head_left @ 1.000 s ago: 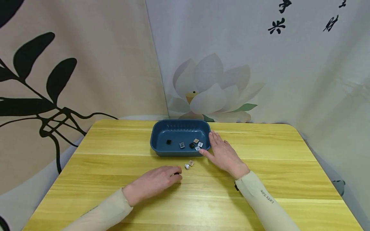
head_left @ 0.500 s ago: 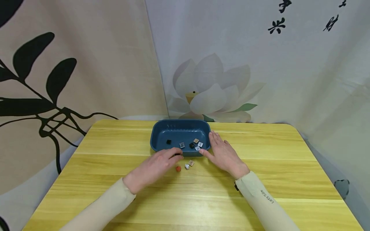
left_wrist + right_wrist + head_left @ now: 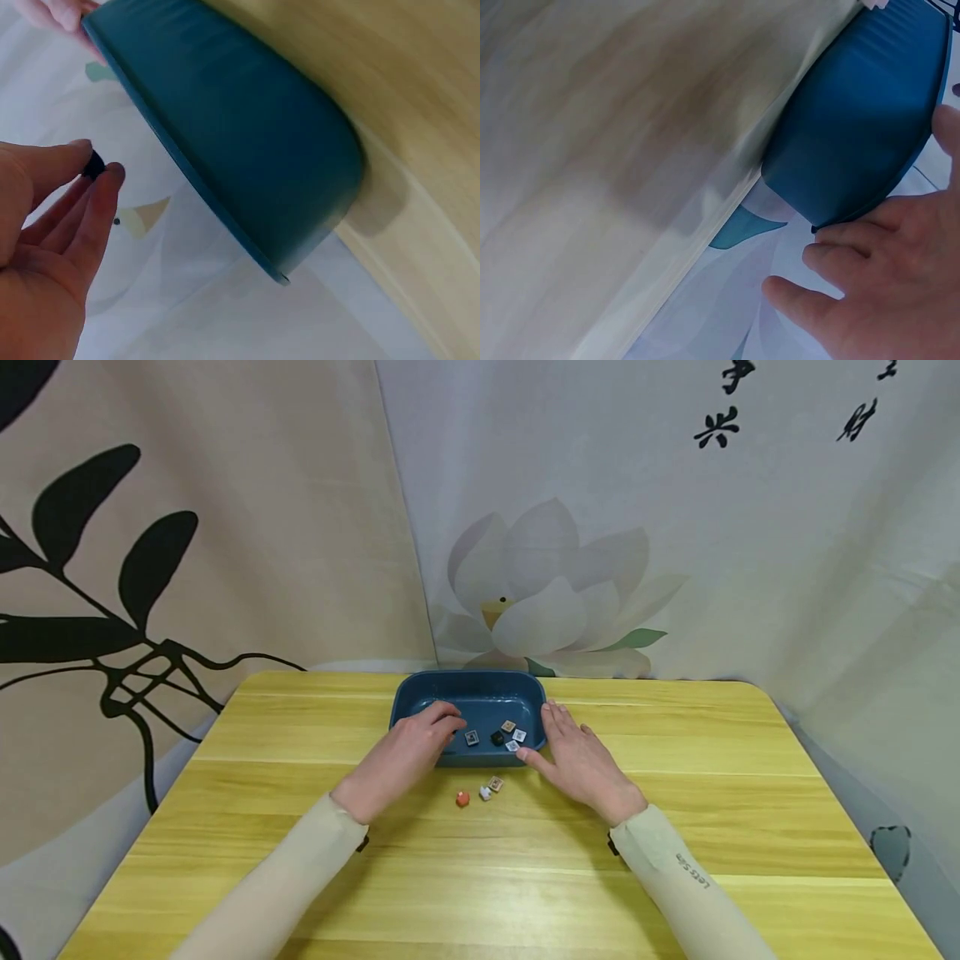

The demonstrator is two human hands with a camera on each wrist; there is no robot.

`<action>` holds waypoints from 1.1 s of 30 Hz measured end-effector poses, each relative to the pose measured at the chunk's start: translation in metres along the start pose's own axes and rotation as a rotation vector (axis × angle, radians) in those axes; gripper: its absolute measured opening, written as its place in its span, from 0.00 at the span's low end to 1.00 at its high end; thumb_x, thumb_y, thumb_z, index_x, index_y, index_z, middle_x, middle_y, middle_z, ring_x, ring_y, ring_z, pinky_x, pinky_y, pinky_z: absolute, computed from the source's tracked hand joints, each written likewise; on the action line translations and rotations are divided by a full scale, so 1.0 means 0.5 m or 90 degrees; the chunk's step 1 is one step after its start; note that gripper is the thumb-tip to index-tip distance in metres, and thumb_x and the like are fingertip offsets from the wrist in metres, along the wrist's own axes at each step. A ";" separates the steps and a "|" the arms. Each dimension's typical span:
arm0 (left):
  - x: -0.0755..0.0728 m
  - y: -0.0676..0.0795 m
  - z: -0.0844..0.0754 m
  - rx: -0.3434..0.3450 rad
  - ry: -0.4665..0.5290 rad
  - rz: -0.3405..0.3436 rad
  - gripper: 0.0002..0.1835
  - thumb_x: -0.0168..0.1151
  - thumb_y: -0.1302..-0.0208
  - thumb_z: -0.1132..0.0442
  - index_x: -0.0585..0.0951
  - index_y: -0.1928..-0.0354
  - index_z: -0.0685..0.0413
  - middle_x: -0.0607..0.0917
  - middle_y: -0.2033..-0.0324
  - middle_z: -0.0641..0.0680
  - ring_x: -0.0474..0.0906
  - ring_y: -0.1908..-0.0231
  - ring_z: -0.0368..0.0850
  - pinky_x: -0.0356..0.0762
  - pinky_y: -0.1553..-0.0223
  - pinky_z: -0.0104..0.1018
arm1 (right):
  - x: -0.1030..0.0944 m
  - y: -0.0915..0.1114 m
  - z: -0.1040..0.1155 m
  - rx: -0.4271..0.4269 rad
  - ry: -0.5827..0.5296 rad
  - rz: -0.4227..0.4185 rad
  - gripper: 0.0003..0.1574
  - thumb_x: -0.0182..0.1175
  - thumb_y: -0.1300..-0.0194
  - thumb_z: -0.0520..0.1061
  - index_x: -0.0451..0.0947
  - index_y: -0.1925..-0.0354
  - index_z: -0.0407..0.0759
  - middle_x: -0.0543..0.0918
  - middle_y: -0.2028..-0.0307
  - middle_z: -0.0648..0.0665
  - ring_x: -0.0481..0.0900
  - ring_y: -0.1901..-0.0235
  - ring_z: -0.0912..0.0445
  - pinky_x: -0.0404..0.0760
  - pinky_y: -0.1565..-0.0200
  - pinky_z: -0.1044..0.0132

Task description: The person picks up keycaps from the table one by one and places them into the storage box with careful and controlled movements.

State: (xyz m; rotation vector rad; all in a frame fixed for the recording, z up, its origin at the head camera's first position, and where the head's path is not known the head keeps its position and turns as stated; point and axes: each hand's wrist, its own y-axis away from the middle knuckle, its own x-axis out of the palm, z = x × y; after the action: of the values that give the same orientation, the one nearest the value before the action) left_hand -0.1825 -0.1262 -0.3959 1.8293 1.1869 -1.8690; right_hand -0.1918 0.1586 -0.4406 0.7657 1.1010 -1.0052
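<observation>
My left hand (image 3: 411,745) reaches over the left front of a blue rectangular tray (image 3: 480,761). In the left wrist view, its thumb and fingertips pinch a small black piece (image 3: 94,166) above the tray's rim. My right hand (image 3: 581,768) rests on the tray's right front corner, fingers extended along the right side and thumb on the front rim. Inside the tray lie several small square pieces, among them a grey one (image 3: 472,738), a black one (image 3: 497,738) and a tan one (image 3: 508,726). The tray's left end is partly hidden by my left hand.
On the wooden table (image 3: 637,877), just in front of the tray, lie an orange piece (image 3: 462,798), a white piece (image 3: 485,793) and a tan square piece (image 3: 496,783). A printed curtain (image 3: 570,602) hangs behind the table's far edge.
My left hand has moved from the loose pieces on the table, forward and left over the tray, carrying the black piece. The orange piece is now uncovered. My right hand stays put.
</observation>
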 end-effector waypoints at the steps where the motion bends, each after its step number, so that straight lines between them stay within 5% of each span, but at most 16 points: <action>1: 0.000 -0.005 0.002 -0.014 0.002 0.002 0.16 0.71 0.35 0.71 0.86 0.45 0.60 0.82 0.47 0.55 0.86 0.55 0.47 0.85 0.53 0.36 | 0.000 0.000 0.000 0.000 0.000 0.000 0.59 0.44 0.24 0.75 0.45 0.19 0.33 0.49 0.19 0.35 0.49 0.20 0.42 0.58 0.27 0.38; 19: 0.035 -0.047 0.028 -0.182 -0.025 0.053 0.09 0.72 0.35 0.69 0.89 0.55 0.64 0.85 0.65 0.57 0.83 0.68 0.49 0.87 0.63 0.40 | -0.002 0.002 0.002 0.002 -0.010 0.000 0.59 0.44 0.23 0.75 0.45 0.19 0.33 0.49 0.19 0.35 0.48 0.20 0.42 0.58 0.27 0.38; 33: 0.054 -0.071 0.049 -0.272 0.042 0.141 0.07 0.72 0.34 0.68 0.90 0.57 0.62 0.88 0.62 0.57 0.82 0.70 0.45 0.85 0.64 0.39 | -0.004 0.000 0.004 0.012 -0.011 0.013 0.60 0.44 0.24 0.75 0.44 0.18 0.34 0.47 0.19 0.36 0.47 0.20 0.42 0.57 0.26 0.39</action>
State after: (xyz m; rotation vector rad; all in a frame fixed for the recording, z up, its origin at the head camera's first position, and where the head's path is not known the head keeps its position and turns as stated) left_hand -0.2286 -0.1116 -0.4113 1.7081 1.2322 -1.3225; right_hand -0.1913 0.1576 -0.4380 0.7813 1.0687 -1.0040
